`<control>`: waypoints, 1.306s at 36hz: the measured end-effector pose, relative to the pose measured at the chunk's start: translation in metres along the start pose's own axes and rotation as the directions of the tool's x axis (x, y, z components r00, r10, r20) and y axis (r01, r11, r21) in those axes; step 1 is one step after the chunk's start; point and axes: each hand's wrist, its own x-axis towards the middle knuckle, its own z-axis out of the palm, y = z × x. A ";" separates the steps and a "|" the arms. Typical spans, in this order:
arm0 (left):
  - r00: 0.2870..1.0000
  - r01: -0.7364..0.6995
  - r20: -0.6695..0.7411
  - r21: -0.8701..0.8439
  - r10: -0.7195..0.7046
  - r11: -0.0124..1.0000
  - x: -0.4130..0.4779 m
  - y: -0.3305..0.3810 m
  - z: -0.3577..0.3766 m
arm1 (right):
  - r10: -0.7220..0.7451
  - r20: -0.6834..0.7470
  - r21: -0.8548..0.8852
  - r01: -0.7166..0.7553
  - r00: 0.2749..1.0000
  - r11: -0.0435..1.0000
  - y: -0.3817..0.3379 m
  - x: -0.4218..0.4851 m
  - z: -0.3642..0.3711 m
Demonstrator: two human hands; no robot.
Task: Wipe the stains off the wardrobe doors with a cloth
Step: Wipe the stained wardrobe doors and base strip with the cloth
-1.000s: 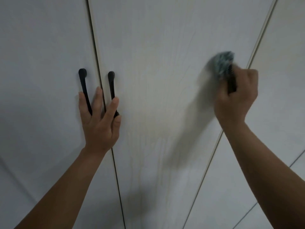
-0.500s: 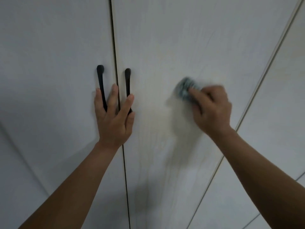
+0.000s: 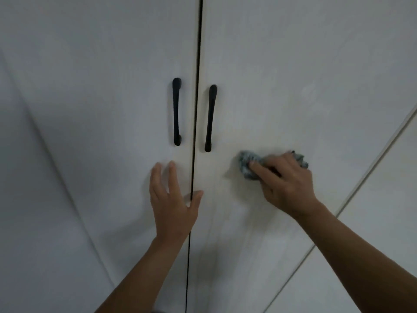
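Grey cloth (image 3: 248, 165) sits bunched on the right door (image 3: 293, 86), just below its black handle (image 3: 210, 118). It is mostly hidden under your right hand (image 3: 286, 184), whose curled fingers grip it. Your left hand (image 3: 172, 202) is spread open at the left door (image 3: 101, 86), thumb crossing the gap. Stains are too faint to make out.

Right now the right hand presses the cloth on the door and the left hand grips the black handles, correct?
No. The head view shows the left hand open below the black handles, gripping neither. The right hand presses the cloth on the door.
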 end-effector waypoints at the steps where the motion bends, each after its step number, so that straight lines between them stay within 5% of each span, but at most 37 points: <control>1: 1.000 0.014 -0.003 -0.001 -0.014 1.000 -0.001 0.001 0.001 | 0.065 -0.081 -0.005 -0.065 0.995 0.998 0.005 0.014 -0.004; 7: 1.000 0.025 0.013 0.019 -0.025 1.000 -0.001 0.001 0.002 | 0.398 -0.337 0.021 -0.416 0.853 0.909 0.016 0.068 -0.010; 13: 0.999 0.028 0.019 0.042 -0.029 0.999 -0.002 0.001 0.003 | 0.030 -0.065 -0.014 -0.031 0.997 0.999 -0.028 -0.009 0.026; 16: 1.000 0.012 0.017 0.058 -0.013 0.998 -0.002 0.002 0.002 | -0.194 0.151 0.009 0.195 0.969 0.981 -0.035 -0.034 0.034; 18: 1.000 0.007 0.020 0.068 -0.008 0.998 -0.002 0.001 0.002 | -0.224 0.167 0.034 0.222 0.960 0.975 -0.030 -0.025 0.031; 22: 1.000 0.013 0.019 0.075 -0.015 0.997 -0.002 0.000 0.002 | 0.014 -0.113 -0.020 -0.017 0.993 1.000 -0.014 0.032 0.013; 27: 1.000 0.011 0.019 0.076 -0.012 0.997 -0.002 0.000 0.001 | 0.341 -0.302 0.039 -0.346 0.890 0.937 -0.018 0.075 0.013; 32: 0.999 0.014 0.030 0.075 -0.016 0.997 -0.003 0.000 0.000 | 0.030 -0.114 -0.048 -0.035 0.993 0.998 -0.050 0.023 0.039; 35: 0.999 0.008 0.034 0.068 -0.011 0.998 -0.002 0.000 0.000 | -0.105 0.051 -0.018 0.106 0.993 0.994 -0.057 -0.003 0.047; 42: 0.999 0.004 0.032 0.078 -0.007 0.997 -0.003 0.000 -0.002 | -0.027 -0.248 0.028 0.035 0.968 0.999 -0.051 0.059 0.025; 47: 1.000 -0.013 0.011 0.071 0.012 0.997 -0.002 -0.001 -0.002 | -0.116 -0.174 0.020 0.121 0.978 0.992 -0.069 0.066 0.040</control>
